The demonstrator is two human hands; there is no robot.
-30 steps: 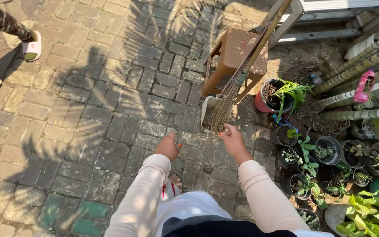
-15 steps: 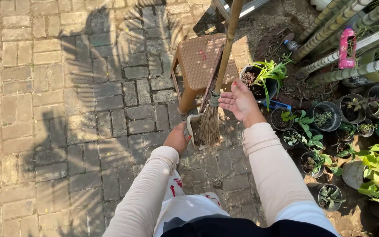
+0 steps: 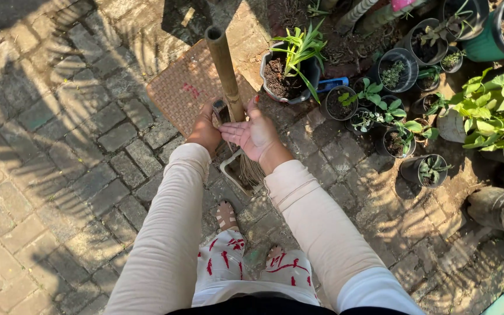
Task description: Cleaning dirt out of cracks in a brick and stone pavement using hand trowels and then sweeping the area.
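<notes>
Two hands meet at the broom (image 3: 228,87): our left hand (image 3: 205,131) grips its dustpan handle (image 3: 221,111), while our right hand (image 3: 252,133) lies wide open, palm up, against the bamboo pole. Unheld there, the pole could topple toward two o'clock — onto the potted plant (image 3: 290,67) — both elbows bent.

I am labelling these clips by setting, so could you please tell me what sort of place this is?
Most likely a paved garden yard or small plant nursery, outdoors in sunlight. Brick paving covers the ground, black potted plants crowd its edge, and both hands meet at a bamboo-handled broom.
</notes>
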